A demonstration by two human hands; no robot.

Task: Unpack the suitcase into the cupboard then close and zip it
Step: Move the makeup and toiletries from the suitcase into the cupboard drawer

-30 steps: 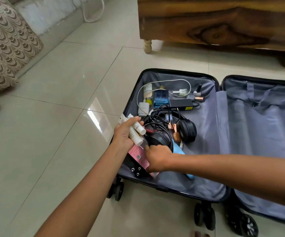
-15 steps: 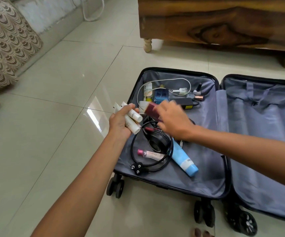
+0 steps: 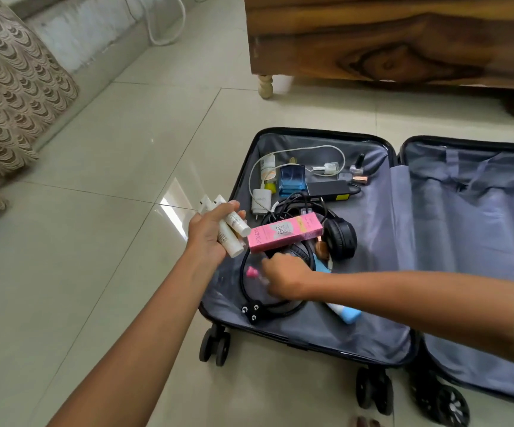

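The black suitcase (image 3: 320,132) lies open on the floor, grey lining up. My left hand (image 3: 209,234) hovers over its left edge, shut on white tubes (image 3: 234,229) and one end of a pink box (image 3: 285,233). My right hand (image 3: 285,275) is low in the left half, fingers curled onto a small pink-capped bottle (image 3: 252,271), blurred. Around it lie black headphones (image 3: 340,238), a black cable with plug (image 3: 251,312) and a blue tube (image 3: 346,314). At the back are a blue perfume bottle (image 3: 292,180), a black adapter (image 3: 326,190) and a white charger (image 3: 261,200).
The suitcase's right half (image 3: 471,241) holds only its grey lining and straps. A wooden piece of furniture on turned legs (image 3: 388,41) stands just behind the suitcase. Patterned fabric (image 3: 9,103) hangs at the far left over pale floor tiles (image 3: 110,180).
The pink box has passed from my right hand to my left hand. My right hand has dropped back toward me onto the pink-capped bottle.
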